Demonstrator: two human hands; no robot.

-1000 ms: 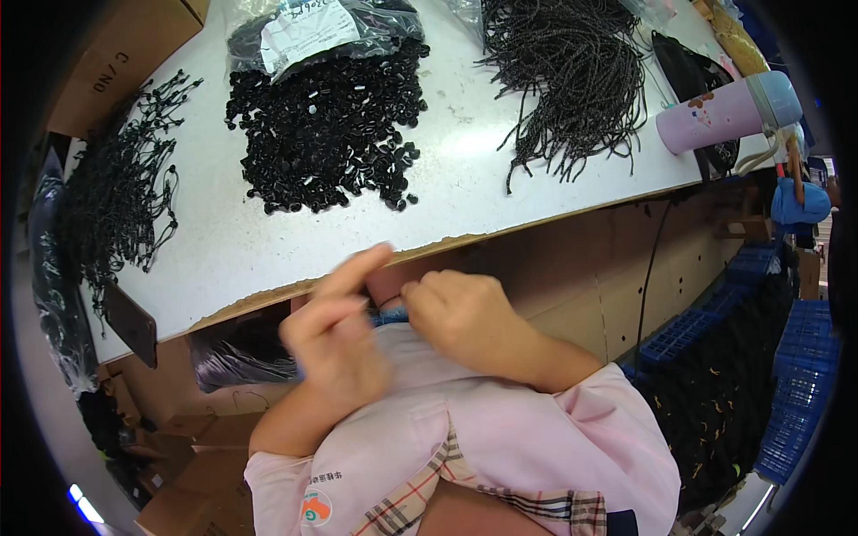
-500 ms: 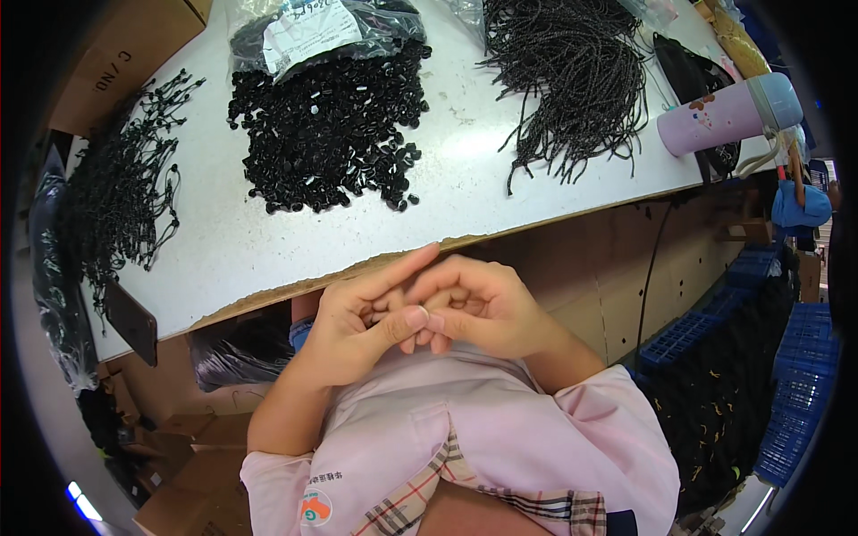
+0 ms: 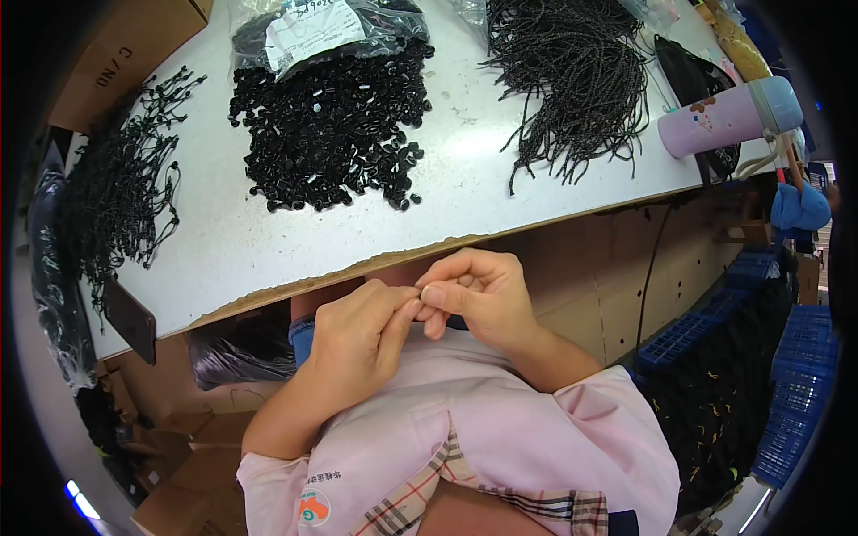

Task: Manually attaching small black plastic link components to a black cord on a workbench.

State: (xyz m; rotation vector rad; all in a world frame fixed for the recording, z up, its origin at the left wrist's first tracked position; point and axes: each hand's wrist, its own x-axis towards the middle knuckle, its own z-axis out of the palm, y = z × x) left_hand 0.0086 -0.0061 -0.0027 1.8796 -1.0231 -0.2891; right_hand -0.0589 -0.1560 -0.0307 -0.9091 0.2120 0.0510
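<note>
My left hand (image 3: pixel 357 332) and my right hand (image 3: pixel 480 299) meet fingertip to fingertip in front of my pink shirt, just below the table's front edge. Both are closed in a pinch, thumbs against curled fingers. Anything between the fingertips is hidden or too small to name. Beyond them on the white table (image 3: pixel 308 246) lies a heap of small shiny black pieces (image 3: pixel 326 134), spilling below a clear plastic bag (image 3: pixel 384 27) with a paper label. To its right is a bundle of black braided cords (image 3: pixel 576 85); to its left, a pile of thin knotted black cords (image 3: pixel 121 188).
A dark phone (image 3: pixel 130 322) lies at the table's left corner, near a cardboard box (image 3: pixel 116 67). At the right stands out a lilac bottle (image 3: pixel 715 116), lying over a black pouch. Blue crates (image 3: pixel 795 384) with black goods sit low right. The table's front edge is chipped.
My left index finger, stretched out before, has curled in, and the loosely interlaced fingers have drawn into a pinch at the tips. Things on the table stay as they were.
</note>
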